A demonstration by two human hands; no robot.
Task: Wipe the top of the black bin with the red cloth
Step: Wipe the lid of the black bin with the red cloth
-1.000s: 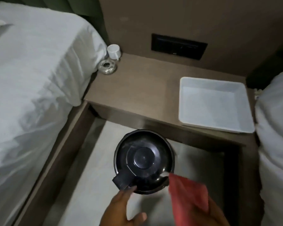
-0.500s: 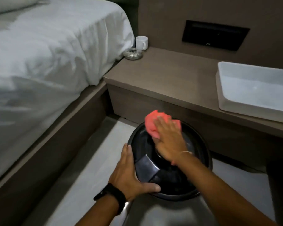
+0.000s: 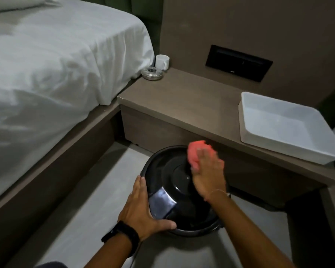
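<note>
A round black bin [image 3: 174, 182] stands on the floor in front of a low brown bedside table. Its glossy lid has a raised centre disc and a flat tab at the near left. My left hand [image 3: 141, 211] grips the bin's near left rim, thumb on the front edge. My right hand [image 3: 207, 175] lies flat on the far right of the lid, blurred by motion, and presses a crumpled red cloth [image 3: 195, 153] against the lid. The cloth sticks out beyond my fingertips at the bin's far edge.
The bedside table [image 3: 182, 105] carries a white rectangular tray [image 3: 290, 144] at the right, a white mug [image 3: 161, 61] and a glass ashtray [image 3: 152, 74] at the back left. A bed with white sheets [image 3: 56, 64] borders the left. Pale floor [image 3: 81, 219] lies left of the bin.
One second ago both hands were just below the bin, the cloth off the lid. Since then the left hand gripped the rim and the right hand pressed the cloth down, sliding it rightward.
</note>
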